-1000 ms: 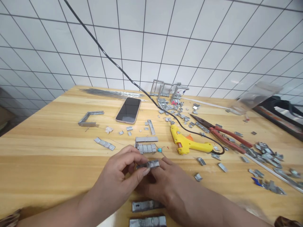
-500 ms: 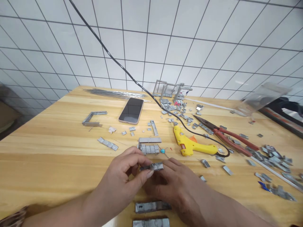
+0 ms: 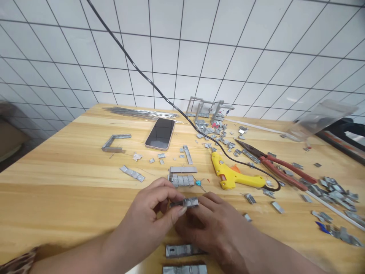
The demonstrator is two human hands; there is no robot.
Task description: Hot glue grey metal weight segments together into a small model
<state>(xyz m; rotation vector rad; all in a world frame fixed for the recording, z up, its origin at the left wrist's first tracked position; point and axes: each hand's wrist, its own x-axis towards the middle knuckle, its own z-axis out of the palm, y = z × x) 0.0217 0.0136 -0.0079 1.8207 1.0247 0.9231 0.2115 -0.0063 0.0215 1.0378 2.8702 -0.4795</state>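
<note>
Between thumb and fingers, my left hand [image 3: 154, 209] pinches a short grey metal strip [image 3: 190, 202] above the table. My right hand [image 3: 216, 220] is bent beside the strip's right end, its fingers curled; their tips are hidden, so what they hold cannot be made out. Just beyond the hands lie a segmented grey piece [image 3: 182, 180], a flat grey bar [image 3: 183, 169] and a small turquoise bead [image 3: 198, 183]. Nearer me are two more grey strips, one [image 3: 182, 250] partly behind my right hand and another [image 3: 185, 270] at the bottom edge.
A phone [image 3: 160, 134], thin metal rods [image 3: 139, 112] and a bent bracket [image 3: 107, 144] lie farther back. To the right are a yellow glue gun [image 3: 239, 178] with a black cable [image 3: 151, 82], red-handled pliers [image 3: 285, 173], scattered metal pieces [image 3: 333, 192] and a clear container [image 3: 319, 120].
The whole view has shifted slightly, with objects appearing a little farther right. Both hands keep nearly the same pose around the strip.
</note>
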